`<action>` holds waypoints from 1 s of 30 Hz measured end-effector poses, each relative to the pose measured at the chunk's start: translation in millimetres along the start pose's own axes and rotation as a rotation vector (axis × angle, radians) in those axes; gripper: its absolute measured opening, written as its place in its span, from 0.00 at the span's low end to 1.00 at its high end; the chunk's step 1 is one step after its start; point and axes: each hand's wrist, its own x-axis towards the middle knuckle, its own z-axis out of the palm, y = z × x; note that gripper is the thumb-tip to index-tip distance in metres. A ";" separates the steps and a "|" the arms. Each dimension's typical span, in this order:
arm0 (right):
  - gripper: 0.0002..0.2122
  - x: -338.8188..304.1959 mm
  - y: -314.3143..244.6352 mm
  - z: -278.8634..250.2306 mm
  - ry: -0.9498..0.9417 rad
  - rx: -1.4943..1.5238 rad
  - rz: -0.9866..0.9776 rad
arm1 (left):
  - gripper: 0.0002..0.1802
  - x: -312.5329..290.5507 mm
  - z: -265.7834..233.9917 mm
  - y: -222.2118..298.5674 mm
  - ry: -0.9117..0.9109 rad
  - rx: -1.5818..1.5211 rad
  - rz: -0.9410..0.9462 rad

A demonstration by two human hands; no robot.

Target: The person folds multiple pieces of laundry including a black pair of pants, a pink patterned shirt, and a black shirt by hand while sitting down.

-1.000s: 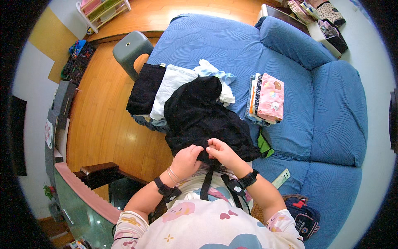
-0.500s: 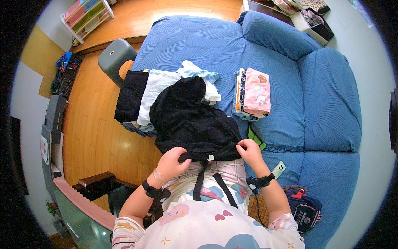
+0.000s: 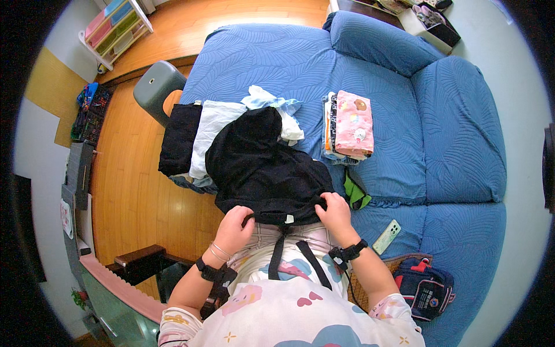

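Note:
Black pants (image 3: 272, 173) are spread over the sofa edge and my lap, with their gathered waistband and a small white label nearest me. My left hand (image 3: 237, 226) pinches the left end of the waistband. At its right end, my right hand (image 3: 334, 213) grips the band between thumb and fingers. The far part of the pants lies bunched across a folded pale blue garment (image 3: 213, 128) and touches a crumpled white and light blue cloth (image 3: 287, 108). A folded black garment (image 3: 179, 139) sits at the left of these.
On the blue-covered sofa (image 3: 381, 69) stands a pile of folded clothes, a pink one (image 3: 354, 124) on top. A phone (image 3: 387, 236), a green and black item (image 3: 355, 191) and a dark bag (image 3: 425, 289) lie to the right. A grey stool (image 3: 151, 87) stands at the far left.
My right hand has moved slightly left along the waistband, bringing my hands closer together. The view has shifted a little. Both hands keep hold of the pants.

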 end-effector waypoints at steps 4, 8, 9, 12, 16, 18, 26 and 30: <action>0.09 -1.9 3.0 8.7 0.031 0.011 -0.080 | 0.09 -2.9 7.7 -4.4 0.070 -0.091 -0.016; 0.08 10.3 -6.9 -3.8 0.136 0.389 -0.133 | 0.09 -1.1 0.3 4.9 0.144 -0.063 0.073; 0.06 14.4 -18.4 -15.9 0.144 0.529 -0.075 | 0.09 -1.8 -3.2 6.8 0.163 -0.067 0.058; 0.07 42.3 -34.5 -49.5 0.228 0.617 -0.102 | 0.09 9.7 -18.9 11.4 0.285 -0.026 0.094; 0.09 99.8 -56.9 -99.4 0.417 0.317 -0.385 | 0.07 64.7 -67.9 34.5 0.435 0.121 0.258; 0.11 124.0 -83.2 -138.9 0.428 0.186 -0.513 | 0.06 100.2 -105.9 54.1 0.499 0.255 0.342; 0.24 175.2 -156.6 -282.6 0.622 -0.236 -0.621 | 0.09 199.4 -229.8 165.0 0.723 0.505 0.515; 0.17 198.1 -194.8 -345.4 0.882 -0.148 -0.564 | 0.14 231.0 -270.8 212.0 0.841 0.755 0.584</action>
